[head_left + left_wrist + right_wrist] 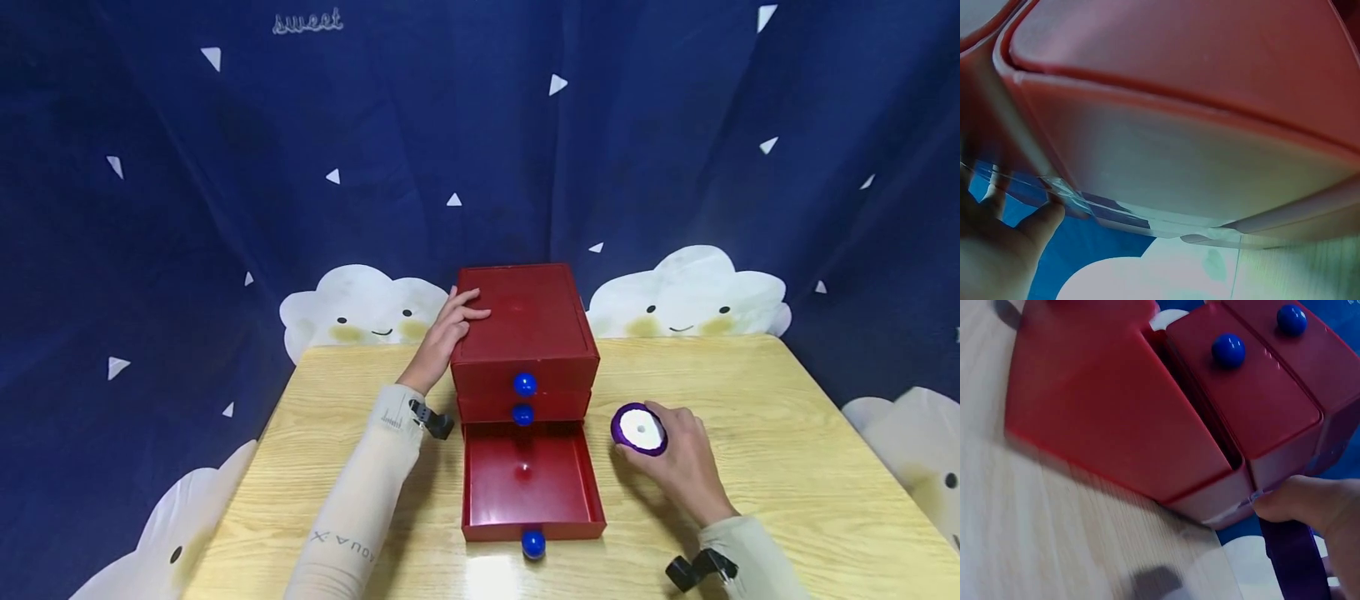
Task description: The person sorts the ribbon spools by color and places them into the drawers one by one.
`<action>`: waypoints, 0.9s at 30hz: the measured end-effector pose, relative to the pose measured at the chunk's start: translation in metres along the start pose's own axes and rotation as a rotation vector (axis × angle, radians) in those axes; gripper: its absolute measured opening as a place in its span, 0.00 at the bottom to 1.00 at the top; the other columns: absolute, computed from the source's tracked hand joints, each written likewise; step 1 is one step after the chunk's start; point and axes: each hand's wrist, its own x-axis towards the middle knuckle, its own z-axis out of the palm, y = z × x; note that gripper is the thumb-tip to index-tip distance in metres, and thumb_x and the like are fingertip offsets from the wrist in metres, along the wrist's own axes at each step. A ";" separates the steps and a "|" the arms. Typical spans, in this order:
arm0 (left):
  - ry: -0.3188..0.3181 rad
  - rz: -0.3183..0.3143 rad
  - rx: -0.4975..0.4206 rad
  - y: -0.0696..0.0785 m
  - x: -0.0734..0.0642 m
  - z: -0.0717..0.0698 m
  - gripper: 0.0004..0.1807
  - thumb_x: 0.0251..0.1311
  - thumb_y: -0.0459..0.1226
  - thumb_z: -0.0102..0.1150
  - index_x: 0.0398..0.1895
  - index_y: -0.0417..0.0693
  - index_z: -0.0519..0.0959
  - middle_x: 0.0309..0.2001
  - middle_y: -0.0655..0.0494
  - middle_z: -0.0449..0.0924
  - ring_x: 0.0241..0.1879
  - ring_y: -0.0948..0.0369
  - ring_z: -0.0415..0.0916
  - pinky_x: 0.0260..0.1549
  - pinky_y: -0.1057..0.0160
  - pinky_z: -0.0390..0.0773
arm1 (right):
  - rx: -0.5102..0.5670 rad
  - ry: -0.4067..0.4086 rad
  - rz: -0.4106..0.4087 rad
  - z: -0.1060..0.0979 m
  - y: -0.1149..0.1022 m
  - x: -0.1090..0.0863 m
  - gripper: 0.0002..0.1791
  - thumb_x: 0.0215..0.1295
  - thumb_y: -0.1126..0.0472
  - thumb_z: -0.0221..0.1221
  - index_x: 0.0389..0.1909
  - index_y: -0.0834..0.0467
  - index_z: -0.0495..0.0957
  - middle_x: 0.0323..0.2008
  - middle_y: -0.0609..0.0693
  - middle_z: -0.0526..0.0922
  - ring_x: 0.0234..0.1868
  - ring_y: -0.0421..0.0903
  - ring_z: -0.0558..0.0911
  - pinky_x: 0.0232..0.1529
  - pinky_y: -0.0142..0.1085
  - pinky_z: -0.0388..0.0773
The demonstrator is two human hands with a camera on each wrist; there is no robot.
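Note:
A red drawer box (528,321) with blue round knobs stands mid-table. Its bottom drawer (517,492) is pulled out and bare inside; the upper two are closed. My left hand (441,342) rests on the box's left side, fingers lying over the top edge. In the left wrist view, that hand (1004,250) is beside the box wall. To the right of the box, my right hand (686,458) grips a spool of purple ribbon (641,429) with a white core, held between thumb and fingers. The right wrist view shows the purple ribbon's edge (1297,559) below the thumb.
The box stands on a light wooden table (780,433). Behind it hangs a dark blue curtain (480,125) with white triangles and smiling clouds. The open drawer's blue knob (533,544) juts toward the table's front.

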 end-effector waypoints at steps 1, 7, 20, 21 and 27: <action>0.002 0.001 0.001 0.000 0.000 0.000 0.21 0.69 0.29 0.36 0.58 0.34 0.75 0.73 0.45 0.53 0.75 0.58 0.29 0.70 0.45 0.35 | 0.007 -0.001 -0.006 0.000 -0.002 -0.001 0.41 0.35 0.53 0.78 0.55 0.64 0.76 0.37 0.58 0.74 0.40 0.54 0.70 0.37 0.45 0.64; 0.008 0.012 0.000 -0.001 0.000 0.000 0.21 0.68 0.28 0.36 0.57 0.34 0.75 0.73 0.45 0.54 0.75 0.58 0.29 0.70 0.46 0.35 | 0.013 -0.006 -0.045 0.003 -0.013 -0.006 0.41 0.34 0.53 0.78 0.54 0.63 0.76 0.37 0.56 0.75 0.39 0.51 0.71 0.38 0.44 0.65; 0.020 0.015 0.001 0.000 -0.001 0.003 0.21 0.68 0.29 0.36 0.57 0.33 0.76 0.73 0.44 0.55 0.76 0.56 0.29 0.70 0.45 0.35 | 0.074 -0.093 -0.076 0.003 -0.043 -0.022 0.43 0.35 0.46 0.78 0.57 0.57 0.76 0.40 0.47 0.75 0.43 0.42 0.70 0.39 0.40 0.71; 0.021 0.017 0.002 0.000 -0.001 0.003 0.21 0.68 0.29 0.36 0.57 0.33 0.75 0.72 0.44 0.55 0.76 0.56 0.29 0.70 0.45 0.35 | 0.083 -0.099 -0.083 0.003 -0.046 -0.021 0.43 0.36 0.46 0.78 0.57 0.56 0.76 0.40 0.46 0.75 0.44 0.42 0.70 0.39 0.40 0.71; 0.018 0.017 -0.015 0.001 -0.001 0.003 0.21 0.68 0.28 0.36 0.57 0.32 0.75 0.73 0.44 0.54 0.76 0.57 0.29 0.70 0.46 0.34 | 0.102 -0.165 -0.137 0.008 -0.061 -0.017 0.44 0.38 0.46 0.77 0.59 0.55 0.75 0.45 0.45 0.76 0.47 0.41 0.71 0.44 0.42 0.73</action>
